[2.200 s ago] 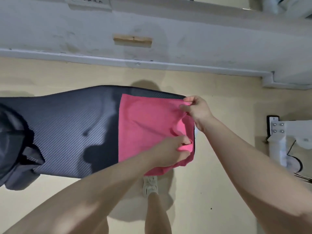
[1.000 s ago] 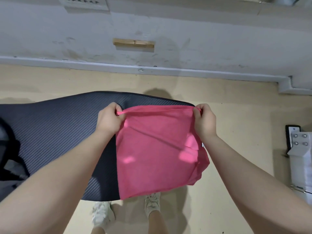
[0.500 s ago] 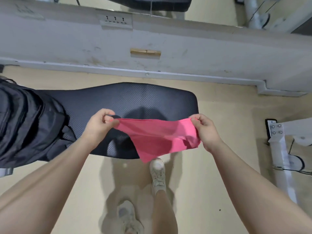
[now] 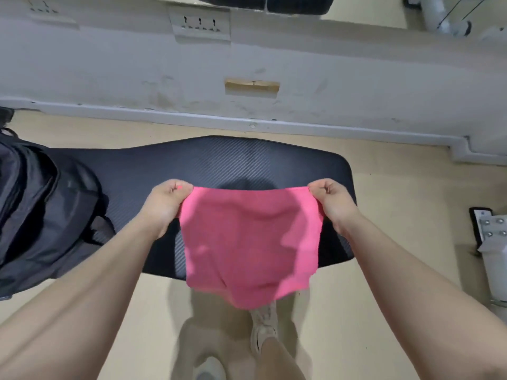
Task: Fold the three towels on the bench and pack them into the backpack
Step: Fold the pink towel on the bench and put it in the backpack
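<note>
One pink towel [image 4: 248, 242] in play, held up by its top two corners and hanging loose in front of the bench [image 4: 219, 163], bottom edge drooping past the near side and covering part of a shoe [image 4: 264, 325]. Left hand [image 4: 164, 207] pinched tight on the top left corner, fingers curled into a fist around the cloth. Right hand [image 4: 333, 204] doing the same on the top right corner, also closed on the fabric. Top edge pulled fairly straight between the two, with a slight sag in the middle. Looks like a single layer, but can't really tell if already doubled over. Dark shadow on the bench pad just behind the top edge. Black backpack [image 4: 41, 215] sitting on the left end of the bench, well apart from the towel, can't tell if unzipped from this angle. Beige floor [image 4: 397, 187] all around, grey wall [image 4: 329, 86] behind with a socket strip [image 4: 200, 23] up top. Bit of white metal frame [image 4: 493, 242] with bolts off at the right edge.
</note>
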